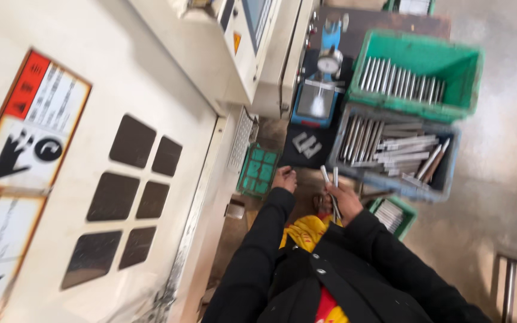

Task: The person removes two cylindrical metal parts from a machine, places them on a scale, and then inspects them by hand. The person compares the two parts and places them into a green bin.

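My right hand (342, 200) grips a few thin metal rods (332, 182) that stick up from my fist, just in front of a blue-grey crate (337, 139) full of similar rods. My left hand (285, 178) is closed with nothing visible in it, next to a small green pallet (258, 171) on the floor by the machine. Both arms wear black sleeves.
A cream machine cabinet (91, 149) with warning stickers fills the left side. A green crate (417, 54) of rods stands behind the blue-grey one. A blue dial gauge stand (324, 78) sits on a dark table. A small green box (393, 214) of rods lies near my right arm.
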